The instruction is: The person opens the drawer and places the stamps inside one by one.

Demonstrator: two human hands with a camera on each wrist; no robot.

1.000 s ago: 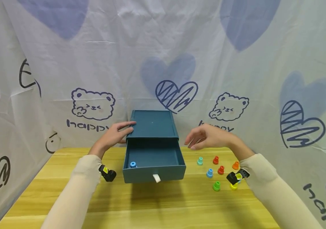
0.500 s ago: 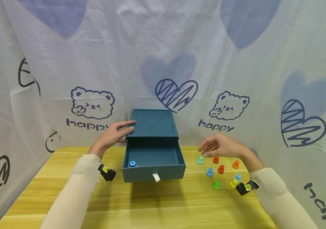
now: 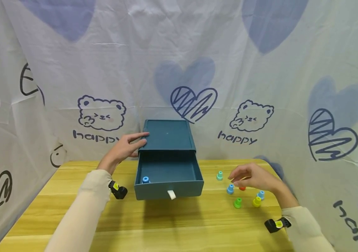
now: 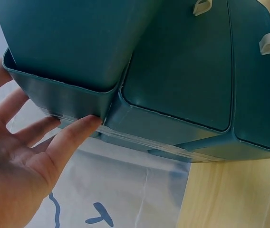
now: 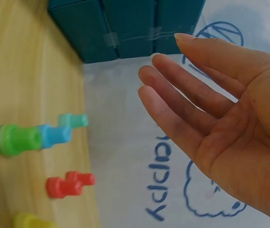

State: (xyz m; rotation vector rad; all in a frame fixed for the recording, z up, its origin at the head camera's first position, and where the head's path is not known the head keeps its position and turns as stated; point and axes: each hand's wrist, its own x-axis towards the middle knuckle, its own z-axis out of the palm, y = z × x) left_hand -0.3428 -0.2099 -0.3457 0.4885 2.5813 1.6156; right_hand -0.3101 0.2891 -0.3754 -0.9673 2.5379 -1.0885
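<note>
The teal drawer box point(image 3: 167, 140) stands at the back of the counter point(image 3: 166, 224), its drawer point(image 3: 168, 180) pulled out with a blue peg point(image 3: 145, 180) inside. The left hand point(image 3: 128, 148) rests flat-fingered against the box's left side, gripping nothing. Right of the box, the right hand point(image 3: 254, 177) hovers relaxed and empty over the scattered coloured pegs point(image 3: 237, 203).

My left hand point(image 3: 125, 148) is out ahead and to the left, arm stretched forward, fingers point(image 4: 73, 137) straight and spread, palm open, tips pressed flat against a surface. My right hand point(image 3: 254, 177) hovers low on the right, forearm angled in from the lower right corner, wrist a bit bent. Its fingers point(image 5: 173, 102) are extended and loosely together, palm open, holding nothing. Cream sleeves cover both forearms to the wrists, with a small camera strapped at each wrist.
</note>
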